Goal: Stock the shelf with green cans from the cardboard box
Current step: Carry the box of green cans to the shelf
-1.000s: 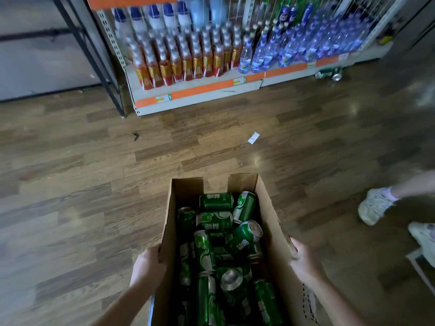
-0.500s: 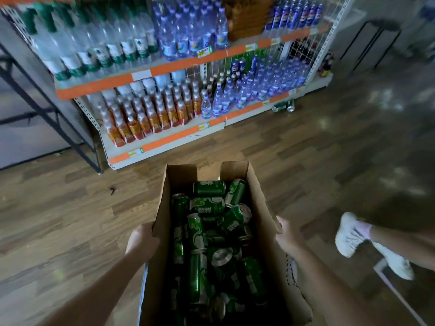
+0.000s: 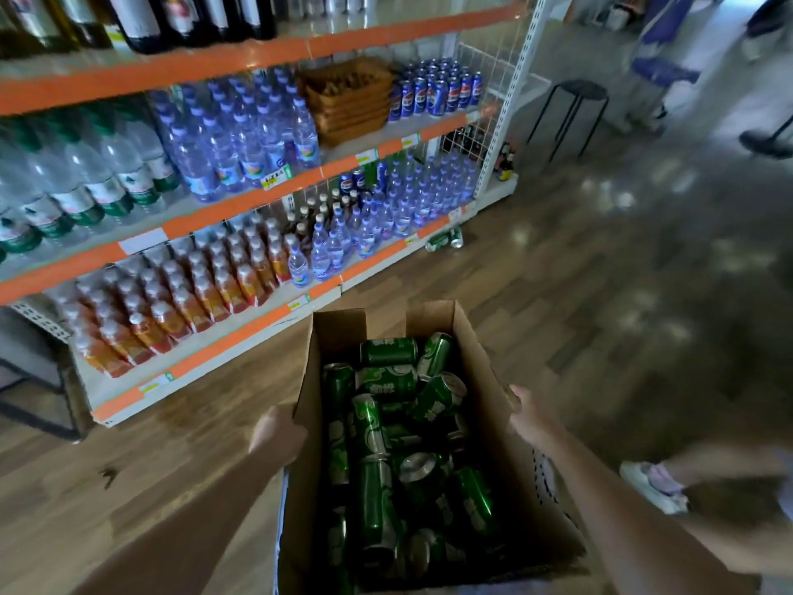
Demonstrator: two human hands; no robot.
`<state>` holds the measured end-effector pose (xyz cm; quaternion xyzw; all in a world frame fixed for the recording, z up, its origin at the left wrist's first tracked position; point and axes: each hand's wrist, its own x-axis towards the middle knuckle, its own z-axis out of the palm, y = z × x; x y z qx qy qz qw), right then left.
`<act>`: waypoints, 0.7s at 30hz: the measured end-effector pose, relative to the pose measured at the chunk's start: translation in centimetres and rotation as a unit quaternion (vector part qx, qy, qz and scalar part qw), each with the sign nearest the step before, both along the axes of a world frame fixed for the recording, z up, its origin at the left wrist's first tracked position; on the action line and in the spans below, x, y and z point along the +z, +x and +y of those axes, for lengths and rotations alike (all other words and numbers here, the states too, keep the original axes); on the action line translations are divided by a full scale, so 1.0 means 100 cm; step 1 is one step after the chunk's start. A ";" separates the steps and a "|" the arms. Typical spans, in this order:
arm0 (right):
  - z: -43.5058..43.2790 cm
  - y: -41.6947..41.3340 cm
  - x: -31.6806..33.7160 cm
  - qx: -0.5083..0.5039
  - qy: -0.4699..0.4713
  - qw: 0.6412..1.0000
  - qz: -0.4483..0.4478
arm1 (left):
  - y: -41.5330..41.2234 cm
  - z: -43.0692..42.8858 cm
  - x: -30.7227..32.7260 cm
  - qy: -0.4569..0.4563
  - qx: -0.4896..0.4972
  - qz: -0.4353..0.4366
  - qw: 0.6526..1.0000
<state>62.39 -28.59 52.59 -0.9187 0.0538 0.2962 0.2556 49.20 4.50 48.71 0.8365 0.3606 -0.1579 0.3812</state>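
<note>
Both hands carry the box [image 3: 339, 328], held out in front of the body above the floor [image 3: 558, 294]. The left hand [image 3: 276, 431] clasps the left wall near the rim, and the right hand [image 3: 530, 418] clasps the right wall. Each hand's fingers wrap onto the cardboard, but their tips are hidden by the box.

The green cans [image 3: 388, 382] lie loose and jumbled inside, some on their sides and some end-up, and none has been taken out. The shelf [image 3: 223, 352] stands ahead and to the left, its tiers packed with bottles, with blue cans [image 3: 433, 90] on the right of a middle tier. A couple of green cans [image 3: 444, 240] lie on the floor at the shelf's right end.

This looks like the carry-in step, with stocking itself not begun. Next the box probably needs setting down on the floor close to the shelf, level enough that the loose cans do not roll out. That frees one hand to lift a can. Where green cans belong on the shelf is not clear from here.
</note>
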 end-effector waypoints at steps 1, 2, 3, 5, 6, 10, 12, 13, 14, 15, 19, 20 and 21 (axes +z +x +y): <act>0.000 0.014 0.005 -0.014 -0.002 1.000 -0.004 | 0.022 0.003 0.004 0.001 -0.010 -0.005 1.000; -0.001 0.029 0.008 -0.026 0.002 1.000 -0.007 | 0.044 0.005 0.008 0.004 -0.020 -0.011 1.000; -0.001 0.044 0.013 -0.039 0.005 0.999 -0.011 | 0.068 0.006 0.014 0.010 -0.033 -0.019 0.999; -0.004 0.075 0.019 -0.062 0.007 0.998 -0.021 | 0.116 0.008 0.023 0.022 -0.065 -0.030 0.997; -0.005 0.091 0.020 -0.072 0.006 0.997 -0.026 | 0.140 0.009 0.029 0.027 -0.076 -0.034 0.996; -0.011 0.160 0.026 -0.100 -0.006 0.993 -0.057 | 0.233 0.006 0.051 0.064 -0.118 -0.047 0.990; -0.012 0.195 0.034 -0.111 0.009 0.992 -0.062 | 0.280 0.005 0.055 0.064 -0.124 -0.061 0.988; -0.013 0.215 0.040 -0.109 0.012 0.992 -0.066 | 0.302 0.003 0.059 0.060 -0.126 -0.066 0.988; -0.015 0.235 0.043 -0.107 0.016 0.992 -0.071 | 0.323 0.000 0.061 0.057 -0.128 -0.070 0.988; -0.017 0.256 0.048 -0.101 0.017 0.992 -0.078 | 0.343 -0.004 0.065 0.059 -0.128 -0.076 0.987; -0.025 0.342 0.058 -0.091 0.028 0.992 -0.084 | 0.420 -0.019 0.077 0.070 -0.103 -0.093 0.988; -0.028 0.365 0.058 -0.091 0.032 0.992 -0.086 | 0.439 -0.021 0.078 0.066 -0.102 -0.092 0.988; -0.029 0.386 0.060 -0.088 0.034 0.991 -0.091 | 0.458 -0.022 0.078 0.059 -0.101 -0.094 0.989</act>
